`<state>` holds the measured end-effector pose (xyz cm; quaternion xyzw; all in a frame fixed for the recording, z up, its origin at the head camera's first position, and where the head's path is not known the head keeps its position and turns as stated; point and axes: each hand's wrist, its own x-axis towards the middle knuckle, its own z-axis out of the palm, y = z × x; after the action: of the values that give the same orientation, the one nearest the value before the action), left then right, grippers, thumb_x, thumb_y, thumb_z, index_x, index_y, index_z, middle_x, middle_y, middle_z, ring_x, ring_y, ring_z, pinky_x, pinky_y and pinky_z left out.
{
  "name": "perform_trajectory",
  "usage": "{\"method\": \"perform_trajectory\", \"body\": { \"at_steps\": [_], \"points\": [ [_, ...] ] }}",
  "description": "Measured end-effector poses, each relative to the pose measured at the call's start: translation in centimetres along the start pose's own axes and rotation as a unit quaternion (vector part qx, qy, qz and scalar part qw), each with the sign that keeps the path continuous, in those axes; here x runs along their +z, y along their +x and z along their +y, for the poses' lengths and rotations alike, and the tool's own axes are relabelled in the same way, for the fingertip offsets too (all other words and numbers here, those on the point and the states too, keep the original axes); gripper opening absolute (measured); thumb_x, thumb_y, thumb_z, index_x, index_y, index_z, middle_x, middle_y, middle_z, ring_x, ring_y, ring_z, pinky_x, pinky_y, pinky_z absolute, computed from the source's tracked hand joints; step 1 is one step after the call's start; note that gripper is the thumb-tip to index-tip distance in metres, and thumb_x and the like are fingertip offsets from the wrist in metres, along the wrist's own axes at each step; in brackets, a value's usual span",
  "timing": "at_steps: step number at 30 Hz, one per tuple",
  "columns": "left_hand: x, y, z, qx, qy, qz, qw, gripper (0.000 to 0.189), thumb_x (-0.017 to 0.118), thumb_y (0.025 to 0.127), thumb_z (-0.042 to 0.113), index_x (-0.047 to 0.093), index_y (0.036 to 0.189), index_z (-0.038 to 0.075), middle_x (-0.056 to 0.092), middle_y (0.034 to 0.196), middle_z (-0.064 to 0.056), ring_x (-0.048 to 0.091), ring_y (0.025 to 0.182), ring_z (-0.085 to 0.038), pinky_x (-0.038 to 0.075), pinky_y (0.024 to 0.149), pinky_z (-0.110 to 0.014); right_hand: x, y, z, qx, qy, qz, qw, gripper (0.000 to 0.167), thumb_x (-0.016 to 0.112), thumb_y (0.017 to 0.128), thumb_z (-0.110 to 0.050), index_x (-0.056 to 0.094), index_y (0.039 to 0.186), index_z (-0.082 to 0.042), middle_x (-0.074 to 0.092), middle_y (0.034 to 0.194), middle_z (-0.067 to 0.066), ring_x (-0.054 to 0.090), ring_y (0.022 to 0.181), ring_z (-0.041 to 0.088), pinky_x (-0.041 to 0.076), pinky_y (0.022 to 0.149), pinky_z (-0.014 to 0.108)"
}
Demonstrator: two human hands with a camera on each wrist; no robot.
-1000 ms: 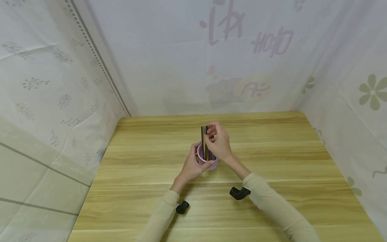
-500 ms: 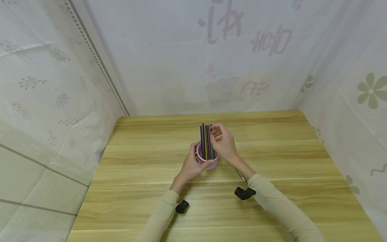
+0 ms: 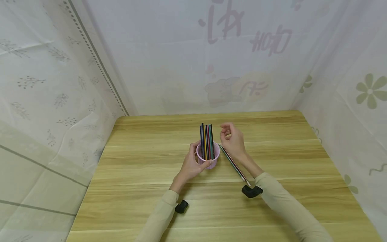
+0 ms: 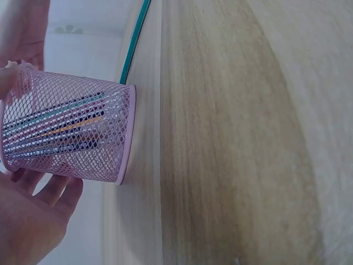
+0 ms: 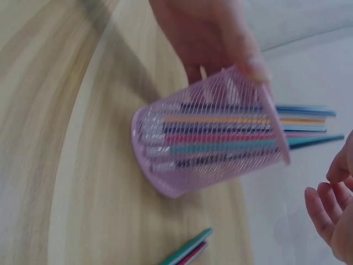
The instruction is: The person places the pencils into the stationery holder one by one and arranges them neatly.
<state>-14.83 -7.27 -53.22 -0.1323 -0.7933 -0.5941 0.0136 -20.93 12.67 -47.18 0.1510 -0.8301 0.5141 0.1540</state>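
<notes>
In the head view my left hand (image 3: 191,164) grips a pink mesh pencil cup (image 3: 216,150), its thumb over the near rim. Several pencils (image 3: 207,141) in dark, yellow, red and green stand in the cup, their upper ends above the rim. My right hand (image 3: 234,141) is to the right of the cup, fingers loosely curled, nothing between them. A green pencil (image 3: 231,162) and a dark red one lie side by side on the table below that hand. The right wrist view shows the cup wall (image 5: 215,176) and the left thumb on its rim.
The wooden table (image 3: 145,171) carries all of this. Patterned cloth (image 3: 169,67) hangs behind and at both sides of it. A black wrist device (image 3: 252,191) sits at the right sleeve, another (image 3: 182,206) at the left.
My right hand has drawn away from the pencils in the cup, to the right. The two loose pencils on the table have come into fuller view. The left hand stays on the cup.
</notes>
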Motion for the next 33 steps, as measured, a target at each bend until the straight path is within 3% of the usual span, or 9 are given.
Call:
{"method": "perform_trajectory", "body": {
  "at_steps": [10, 18, 28, 33],
  "points": [
    [-0.1, 0.0, -0.1, 0.002, 0.007, -0.003, 1.0000, 0.089, 0.085, 0.080, 0.019, 0.032, 0.151, 0.012, 0.053, 0.143, -0.014, 0.054, 0.130, -0.027, 0.047, 0.110, -0.046, -0.5, -0.5, 3.8, 0.066, -0.019, -0.024, 0.9973, 0.030, 0.060, 0.084, 0.007, 0.062, 0.114, 0.004, 0.066, 0.090, 0.016, 0.065, 0.078, 0.025, 0.055, 0.067, 0.018],
    [0.0, 0.0, 0.0, 0.003, -0.003, 0.000, 1.0000, 0.089, 0.087, 0.079, 0.019, 0.034, 0.150, 0.013, 0.054, 0.142, -0.014, 0.054, 0.131, -0.027, 0.047, 0.111, -0.046, -1.3, -1.6, 4.8, 0.109, -0.064, -0.088, 0.9881, 0.033, 0.062, 0.082, 0.004, 0.060, 0.115, 0.008, 0.066, 0.092, 0.019, 0.067, 0.079, 0.029, 0.057, 0.071, 0.030],
    [0.1, -0.1, 0.1, -0.005, -0.001, -0.004, 1.0000, 0.087, 0.087, 0.079, 0.020, 0.036, 0.149, 0.014, 0.055, 0.140, -0.012, 0.056, 0.128, -0.026, 0.050, 0.108, -0.044, -1.7, -3.6, 5.5, 0.105, -0.142, -0.180, 0.9676, 0.033, 0.066, 0.079, 0.003, 0.061, 0.112, 0.004, 0.065, 0.089, 0.012, 0.062, 0.080, 0.022, 0.055, 0.072, 0.037],
    [0.1, -0.1, 0.2, -0.005, -0.009, -0.002, 0.9999, 0.089, 0.087, 0.079, 0.014, 0.034, 0.151, 0.010, 0.053, 0.142, -0.018, 0.054, 0.131, -0.032, 0.046, 0.111, -0.049, -1.5, -3.8, 5.6, 0.103, -0.156, -0.201, 0.9618, 0.035, 0.062, 0.076, 0.005, 0.062, 0.111, 0.004, 0.064, 0.088, 0.011, 0.061, 0.082, 0.023, 0.053, 0.071, 0.036]
  ]
}}
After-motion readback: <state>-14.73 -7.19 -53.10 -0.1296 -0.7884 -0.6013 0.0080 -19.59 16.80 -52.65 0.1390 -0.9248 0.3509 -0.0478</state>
